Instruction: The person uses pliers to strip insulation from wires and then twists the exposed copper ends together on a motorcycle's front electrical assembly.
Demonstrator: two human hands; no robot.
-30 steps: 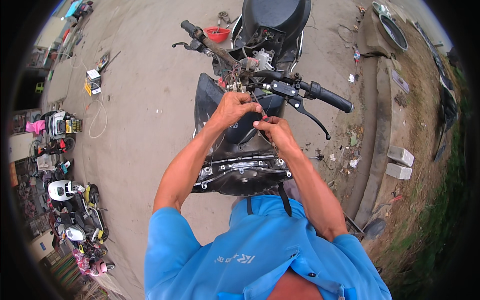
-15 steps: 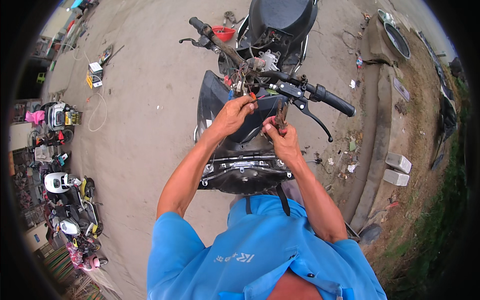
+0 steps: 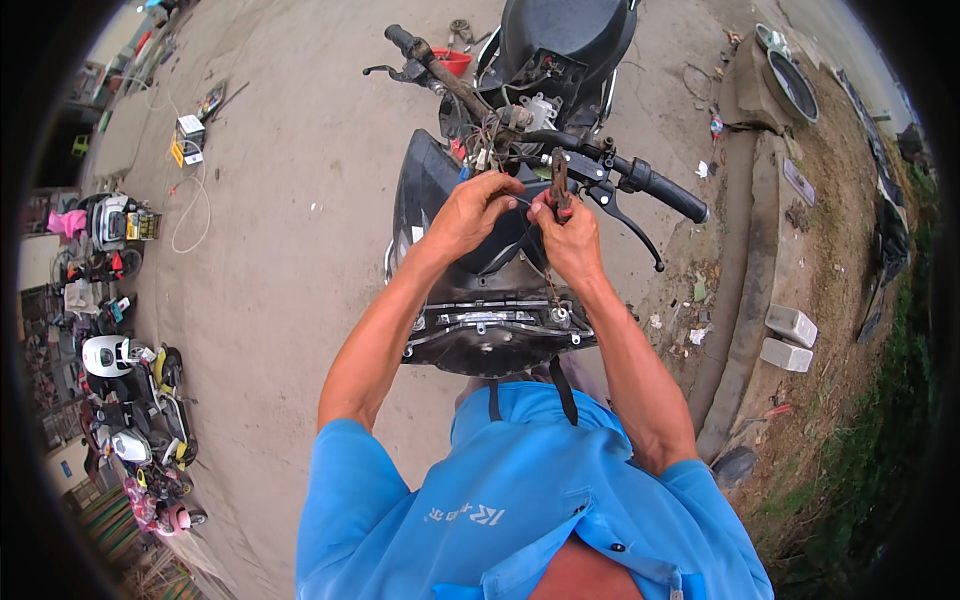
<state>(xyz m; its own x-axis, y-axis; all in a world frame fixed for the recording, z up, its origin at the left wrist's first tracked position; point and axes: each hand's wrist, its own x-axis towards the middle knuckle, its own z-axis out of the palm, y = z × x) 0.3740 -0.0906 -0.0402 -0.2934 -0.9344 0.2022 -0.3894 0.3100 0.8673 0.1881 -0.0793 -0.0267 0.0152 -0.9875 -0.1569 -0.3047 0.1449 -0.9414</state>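
Both my hands are above the opened front of a black scooter (image 3: 425, 180). Thumb and fingers of my left hand (image 3: 470, 215) are closed in a pinch on a thin dark wire (image 3: 521, 201). My right hand (image 3: 573, 240) grips rusty, red-handled pliers (image 3: 559, 178), jaws pointing up and away from me. Its thumb and forefinger meet at the same wire, close to the left fingertips. Just beyond my left hand, a tangle of loose wires and connectors (image 3: 484, 150) spills from the handlebar's middle. The pliers' jaws overlap the brake lever assembly (image 3: 583, 170) from this angle.
The right handlebar grip (image 3: 675, 198) and brake lever (image 3: 632, 233) stick out beside my right hand. A red basin (image 3: 452, 62) sits beyond the left grip. Parked scooters (image 3: 130, 400) line the left side. A concrete curb (image 3: 745, 270) and two white blocks (image 3: 790, 338) are on the right.
My hands have come together; the right moved up and left with the pliers toward the left fingertips. An orange-red piece by my left fingers is no longer visible.
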